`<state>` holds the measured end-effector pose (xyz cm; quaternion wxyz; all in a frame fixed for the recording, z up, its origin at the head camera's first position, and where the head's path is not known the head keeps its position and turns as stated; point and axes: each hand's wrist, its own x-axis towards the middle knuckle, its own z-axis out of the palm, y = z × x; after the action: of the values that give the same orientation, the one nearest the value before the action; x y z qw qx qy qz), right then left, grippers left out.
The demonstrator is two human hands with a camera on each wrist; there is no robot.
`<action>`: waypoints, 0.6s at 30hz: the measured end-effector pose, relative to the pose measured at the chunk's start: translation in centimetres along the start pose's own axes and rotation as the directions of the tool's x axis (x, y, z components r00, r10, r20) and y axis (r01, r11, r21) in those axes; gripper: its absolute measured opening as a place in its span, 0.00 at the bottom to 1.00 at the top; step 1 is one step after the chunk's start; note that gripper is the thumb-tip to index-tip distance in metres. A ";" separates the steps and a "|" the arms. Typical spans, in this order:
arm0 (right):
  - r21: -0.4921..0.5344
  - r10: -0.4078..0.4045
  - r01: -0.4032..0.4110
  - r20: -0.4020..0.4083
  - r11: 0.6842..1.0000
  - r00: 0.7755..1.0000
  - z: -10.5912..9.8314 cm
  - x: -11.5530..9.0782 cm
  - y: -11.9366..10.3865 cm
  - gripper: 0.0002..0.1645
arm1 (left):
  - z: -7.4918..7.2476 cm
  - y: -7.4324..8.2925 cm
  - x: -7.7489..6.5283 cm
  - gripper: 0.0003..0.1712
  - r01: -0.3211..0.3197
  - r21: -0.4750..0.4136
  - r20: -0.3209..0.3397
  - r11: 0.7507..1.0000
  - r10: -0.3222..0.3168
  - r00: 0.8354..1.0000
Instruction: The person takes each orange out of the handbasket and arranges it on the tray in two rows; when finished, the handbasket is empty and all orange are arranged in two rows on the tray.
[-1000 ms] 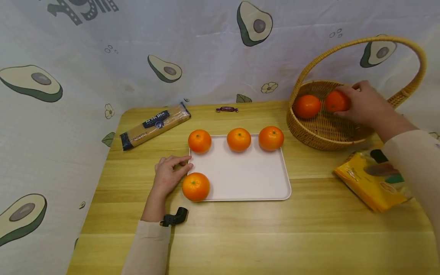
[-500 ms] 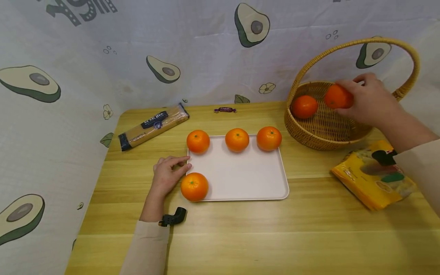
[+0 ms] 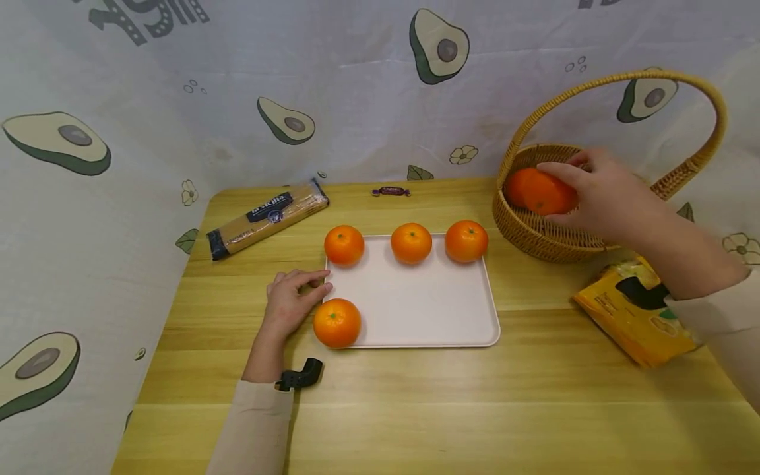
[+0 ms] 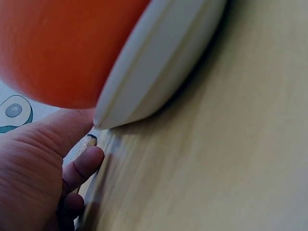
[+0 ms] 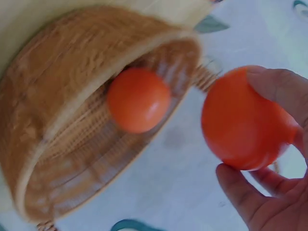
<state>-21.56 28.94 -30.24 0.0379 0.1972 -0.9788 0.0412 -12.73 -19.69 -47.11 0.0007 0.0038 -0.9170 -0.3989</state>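
Note:
My right hand (image 3: 617,198) holds an orange (image 3: 547,194) between thumb and fingers. The right wrist view shows the held orange (image 5: 245,120) lifted outside the wicker basket (image 5: 72,82), apart from another orange (image 5: 138,100) lying inside. From the head, it partly covers that inner orange (image 3: 518,187). At the left, my left hand (image 3: 289,302) touches the rim of a white tray (image 3: 415,307) with thumb and index fingertips, which stand apart. One orange (image 3: 337,323) sits at the tray's near left corner. Three oranges (image 3: 411,243) line its far edge.
The basket's tall handle (image 3: 623,78) arches over it. A yellow packet (image 3: 629,316) lies in front of the basket, partly under the right wrist. A spaghetti pack (image 3: 267,218) and a purple wrapped candy (image 3: 390,191) lie toward the back, near the avocado-print cloth (image 3: 368,119).
My right hand has raised the orange from the basket's floor, then carried it left, so that it overlaps the other orange in the head view. The left hand and tray have stayed still.

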 end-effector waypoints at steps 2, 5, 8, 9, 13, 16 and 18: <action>0.023 -0.015 0.014 0.017 1.000 1.000 0.0 -0.3 -1.0 0.49 | 0.0 0.0 0.0 0.20 0.003 0.001 0.001 1.000 -0.003 1.000; 0.047 -0.030 0.029 0.036 0.998 0.999 -0.1 -0.6 -2.6 0.48 | 0.0 0.1 0.0 0.19 0.006 0.000 0.004 1.000 -0.006 1.000; 0.069 -0.033 0.028 0.065 0.997 0.997 -0.1 -1.1 -4.0 0.49 | 0.0 0.1 0.0 0.19 0.007 -0.002 0.004 1.000 -0.007 1.000; 0.073 -0.033 0.027 0.076 0.997 0.997 -0.1 -1.2 -4.4 0.49 | 0.0 0.1 0.0 0.19 0.006 -0.004 0.004 1.000 -0.006 1.000; 0.113 -0.033 0.016 0.147 0.993 0.989 0.1 -1.7 -5.9 0.49 | 0.0 0.1 0.0 0.19 0.004 -0.002 0.003 1.000 -0.004 1.000; 0.152 -0.045 0.020 0.166 0.988 0.985 0.4 -2.2 -7.0 0.47 | 0.0 0.1 0.0 0.19 0.004 0.002 0.003 1.000 -0.004 1.000; 0.179 -0.059 0.029 0.164 0.983 0.985 0.8 -2.5 -7.6 0.46 | 0.0 0.1 0.1 0.19 0.004 0.004 0.002 1.000 -0.004 1.000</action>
<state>-16.33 22.87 -30.75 -0.0618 0.2242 -0.9663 0.1098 -12.79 -19.64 -47.06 -0.0012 0.0053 -0.9177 -0.3971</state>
